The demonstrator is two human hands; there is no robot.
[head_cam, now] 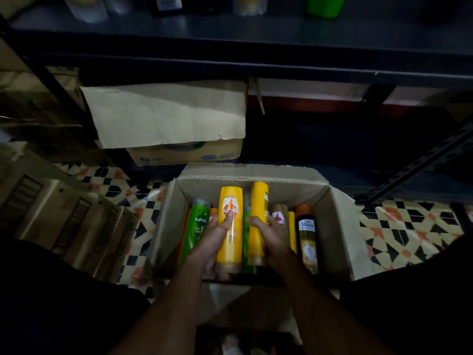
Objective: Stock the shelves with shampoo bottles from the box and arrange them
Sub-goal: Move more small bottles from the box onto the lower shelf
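While both hands are down in the box point(341, 226), each has a bottle. L hand point(213, 238) wraps the labelled bottle point(230, 198) approx. mid-body, thumb pressed flat on the front, fingers curled behind. R hand point(272, 235) curls round the plain bottle point(259, 201) just beside it, also mid-body. Both are yellow and sit near the box's middle, tops reaching past the rest. A green bottle point(199, 222) lies by the box's left wall, a black bottle point(305, 233) near the right wall. The shelf point(230, 60) is above, dark, w/ a few items at its back edge. Bottles look like rigid plastic, prob. full, so moderate weight; the glossy skin is likely slippery, but they're not fragile. Best hold is round the waist w/ thumb opposing fingers, not the cap. A straight lift should clear the neighbours.
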